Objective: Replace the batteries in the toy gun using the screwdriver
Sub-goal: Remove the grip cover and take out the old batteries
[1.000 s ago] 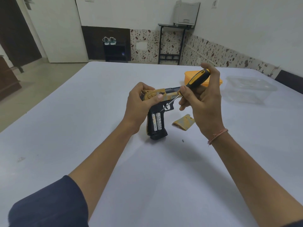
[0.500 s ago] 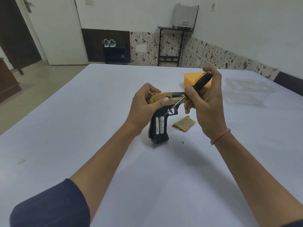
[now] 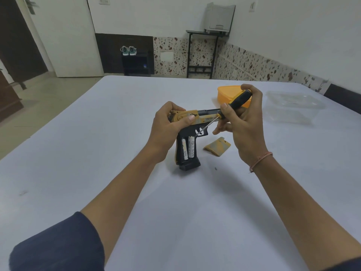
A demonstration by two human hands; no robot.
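A black and tan toy gun (image 3: pixel 192 132) stands grip-down on the white table (image 3: pixel 78 153). My left hand (image 3: pixel 168 126) grips its rear slide. The open grip shows two white batteries (image 3: pixel 188 149) side by side. My right hand (image 3: pixel 242 122) holds a screwdriver (image 3: pixel 232 104) with a black and orange handle, and its metal tip reaches the top of the right battery. The tan battery cover (image 3: pixel 216 146) lies flat on the table just right of the grip. A tiny dark screw (image 3: pixel 215 168) lies on the table in front of the cover.
An orange box (image 3: pixel 226 92) sits behind my right hand. A clear plastic container (image 3: pixel 293 108) stands at the far right. Beyond the table's far edge are a black stand with a grey device (image 3: pixel 218 18) and a low dark shelf with shoes (image 3: pixel 128 50).
The screwdriver tip has moved down from the trigger area to the top of the right battery. My left hand keeps its grip on the gun.
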